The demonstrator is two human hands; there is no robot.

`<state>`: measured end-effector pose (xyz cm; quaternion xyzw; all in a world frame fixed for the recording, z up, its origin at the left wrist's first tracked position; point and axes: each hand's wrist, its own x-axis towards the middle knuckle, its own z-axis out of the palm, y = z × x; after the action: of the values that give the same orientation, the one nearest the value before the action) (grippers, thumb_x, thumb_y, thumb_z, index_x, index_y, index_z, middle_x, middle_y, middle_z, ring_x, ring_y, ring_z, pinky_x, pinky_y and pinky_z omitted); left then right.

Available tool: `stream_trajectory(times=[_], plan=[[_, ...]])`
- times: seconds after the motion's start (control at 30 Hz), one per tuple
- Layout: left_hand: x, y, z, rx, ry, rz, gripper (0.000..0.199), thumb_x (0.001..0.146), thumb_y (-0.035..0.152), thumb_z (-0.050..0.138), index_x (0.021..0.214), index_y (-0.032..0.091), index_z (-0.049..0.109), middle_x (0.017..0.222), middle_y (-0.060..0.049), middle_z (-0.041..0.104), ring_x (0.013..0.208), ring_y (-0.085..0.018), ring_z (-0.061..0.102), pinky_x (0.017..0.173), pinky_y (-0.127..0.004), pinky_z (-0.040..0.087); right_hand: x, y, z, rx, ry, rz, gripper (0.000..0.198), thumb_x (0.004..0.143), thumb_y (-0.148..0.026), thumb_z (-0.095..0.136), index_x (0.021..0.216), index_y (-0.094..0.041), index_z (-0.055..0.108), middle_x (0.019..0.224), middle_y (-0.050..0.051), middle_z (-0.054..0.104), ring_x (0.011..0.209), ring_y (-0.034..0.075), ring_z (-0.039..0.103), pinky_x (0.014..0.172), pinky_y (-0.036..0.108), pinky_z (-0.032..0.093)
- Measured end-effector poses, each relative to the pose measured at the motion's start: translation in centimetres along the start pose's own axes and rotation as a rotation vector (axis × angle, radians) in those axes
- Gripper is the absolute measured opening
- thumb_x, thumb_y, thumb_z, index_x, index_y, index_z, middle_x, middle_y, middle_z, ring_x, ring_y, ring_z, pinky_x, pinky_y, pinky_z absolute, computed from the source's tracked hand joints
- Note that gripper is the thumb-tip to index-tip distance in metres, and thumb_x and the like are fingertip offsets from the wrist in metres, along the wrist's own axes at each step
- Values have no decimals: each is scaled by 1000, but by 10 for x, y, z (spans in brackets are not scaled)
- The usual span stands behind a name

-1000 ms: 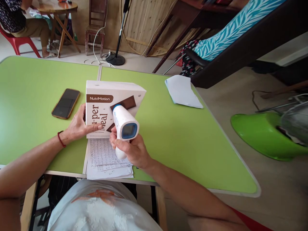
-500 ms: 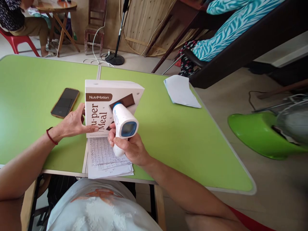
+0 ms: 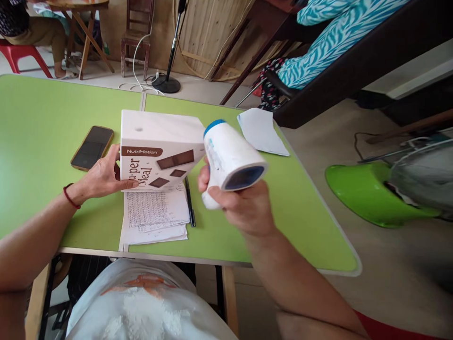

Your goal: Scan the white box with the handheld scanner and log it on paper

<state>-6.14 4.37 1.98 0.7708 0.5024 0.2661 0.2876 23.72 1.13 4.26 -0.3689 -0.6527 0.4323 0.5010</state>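
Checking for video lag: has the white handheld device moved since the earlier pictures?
Yes: the white handheld device has moved right, farther from the table seam.

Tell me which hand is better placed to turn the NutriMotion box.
Probably the left hand: it holds the NutriMotion box by its left edge, while the right hand grips the white handheld device.

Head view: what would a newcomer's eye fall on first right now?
Probably the white-and-blue handheld device in the right hand, raised near the middle of the picture. Next would come the white NutriMotion box to its left, gripped at its left edge by the left hand. The bright green tabletop under both stands out too, as does the turquoise-and-white patterned cloth at upper right.
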Motion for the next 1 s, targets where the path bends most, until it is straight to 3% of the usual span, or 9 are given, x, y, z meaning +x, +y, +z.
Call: stream_trajectory(times=[0.17, 0.3, 0.47, 0.63, 0.8, 0.87, 0.93, 1.0], plan=[[2, -6, -4, -109, 57, 43, 79, 73, 58, 80, 133, 18, 47, 124, -15, 63, 108, -35, 66, 87, -50, 57, 16, 40, -51, -496, 131, -194, 48, 74, -54, 77, 112, -25, 67, 101, 8, 71, 91, 25, 67, 80, 43, 59], [5, -11, 1, -147, 218, 57, 79, 73, 56, 82, 132, 18, 45, 127, -16, 60, 116, -37, 61, 95, -54, 54, 18, 76, -66, -730, 129, -188, 53, 80, -50, 71, 126, -24, 62, 113, 10, 70, 102, 29, 67, 90, 48, 57], [17, -26, 10, -122, 411, 52, 85, 70, 58, 83, 132, 18, 42, 129, -16, 56, 120, -37, 59, 104, -58, 48, 23, 101, -65, -900, 53, -61, 49, 78, -32, 66, 125, -19, 63, 108, 14, 70, 97, 31, 66, 83, 51, 56], [27, -38, 12, -139, 390, 76, 85, 70, 64, 81, 134, 23, 42, 126, -13, 58, 114, -35, 61, 91, -47, 56, 35, 121, -67, -990, 36, -98, 41, 79, -32, 66, 118, -18, 67, 107, 14, 73, 100, 33, 66, 92, 54, 50], [28, -37, 12, -97, 302, 13, 72, 80, 64, 73, 131, 23, 43, 126, -12, 59, 91, -24, 65, 74, -37, 57, 39, 131, -70, -906, -31, -104, 34, 81, -38, 68, 109, -19, 70, 104, 12, 75, 96, 31, 67, 92, 54, 49], [25, -32, 12, -61, 361, -21, 75, 79, 64, 74, 130, 22, 39, 128, -11, 56, 82, -17, 63, 69, -33, 55, 36, 123, -67, -898, -9, -125, 31, 79, -36, 69, 106, -20, 72, 107, 13, 73, 98, 31, 66, 92, 53, 50], [18, -24, 13, 2, 515, -12, 75, 78, 63, 77, 126, 22, 36, 123, -8, 53, 75, -12, 58, 63, -29, 50, 30, 110, -60, -903, 59, -157, 25, 79, -34, 69, 100, -21, 72, 107, 13, 72, 99, 30, 65, 89, 51, 52], [9, -10, 14, 84, 678, 75, 65, 78, 58, 78, 114, 22, 38, 108, -4, 52, 69, -9, 51, 57, -26, 44, 21, 94, -49, -874, 82, -117, 18, 82, -34, 66, 93, -21, 70, 92, 10, 73, 83, 25, 66, 77, 44, 55]])
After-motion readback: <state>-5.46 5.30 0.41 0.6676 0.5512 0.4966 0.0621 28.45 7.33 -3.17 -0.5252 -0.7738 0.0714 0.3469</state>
